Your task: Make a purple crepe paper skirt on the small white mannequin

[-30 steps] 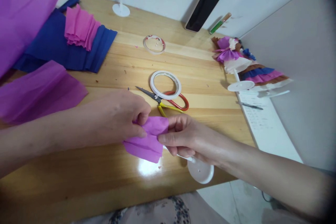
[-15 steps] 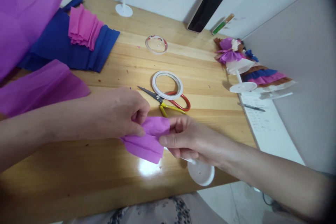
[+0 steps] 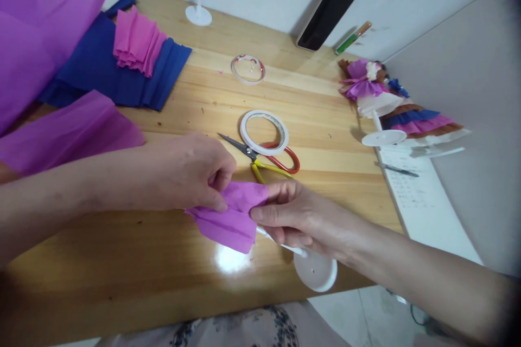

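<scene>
My left hand (image 3: 191,173) pinches the left part of a small pleated piece of purple crepe paper (image 3: 230,219) just above the wooden table (image 3: 122,260). My right hand (image 3: 297,214) pinches the same paper from the right and is wrapped round a thin white stick, which ends in a round white base (image 3: 315,271) at the table's front edge. Both hands have closed fingers.
Scissors (image 3: 264,160) with red and yellow handles lie under a white tape roll (image 3: 264,132) just beyond the hands. A clear tape ring (image 3: 248,69), blue (image 3: 106,73), pink (image 3: 138,40) and purple crepe sheets (image 3: 36,27), a finished paper-dress doll (image 3: 391,108), a phone (image 3: 337,0) and another white stand (image 3: 198,11) surround them.
The hands and paper have barely shifted. The view has drifted a little, so everything sits slightly further right in the picture.
</scene>
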`<act>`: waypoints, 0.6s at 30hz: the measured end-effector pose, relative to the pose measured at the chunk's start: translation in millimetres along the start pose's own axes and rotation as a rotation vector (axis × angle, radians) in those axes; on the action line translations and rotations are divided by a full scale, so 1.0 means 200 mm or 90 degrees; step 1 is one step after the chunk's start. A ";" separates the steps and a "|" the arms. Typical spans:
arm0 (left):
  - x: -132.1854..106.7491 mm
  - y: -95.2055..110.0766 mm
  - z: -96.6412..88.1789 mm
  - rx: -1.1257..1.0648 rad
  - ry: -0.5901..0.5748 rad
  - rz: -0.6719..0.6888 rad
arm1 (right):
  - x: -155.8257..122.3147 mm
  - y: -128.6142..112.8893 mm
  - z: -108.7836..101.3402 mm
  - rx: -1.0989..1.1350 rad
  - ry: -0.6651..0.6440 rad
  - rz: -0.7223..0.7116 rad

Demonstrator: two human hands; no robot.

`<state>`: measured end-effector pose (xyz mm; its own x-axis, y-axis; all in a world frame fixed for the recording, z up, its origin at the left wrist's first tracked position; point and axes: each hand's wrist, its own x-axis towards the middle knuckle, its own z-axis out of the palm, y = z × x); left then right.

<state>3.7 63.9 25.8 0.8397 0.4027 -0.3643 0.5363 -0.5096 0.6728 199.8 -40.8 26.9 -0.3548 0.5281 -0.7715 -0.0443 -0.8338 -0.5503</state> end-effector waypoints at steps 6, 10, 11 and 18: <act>0.01 0.01 -0.03 -0.045 0.010 -0.014 | -0.01 0.00 0.00 -0.031 0.009 0.016; 0.01 0.04 -0.08 -0.081 0.045 0.009 | -0.03 -0.01 -0.02 -0.063 0.014 0.030; 0.00 0.05 -0.09 -0.086 0.051 0.007 | -0.04 -0.01 -0.03 -0.085 0.024 0.020; -0.05 0.11 -0.13 -0.087 0.065 0.003 | -0.11 0.03 -0.10 -0.473 0.072 -0.071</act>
<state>4.8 68.4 60.3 0.8256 0.4790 -0.2982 0.5098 -0.4070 0.7579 226.5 -53.4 34.5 -0.2851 0.6497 -0.7047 0.5801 -0.4682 -0.6665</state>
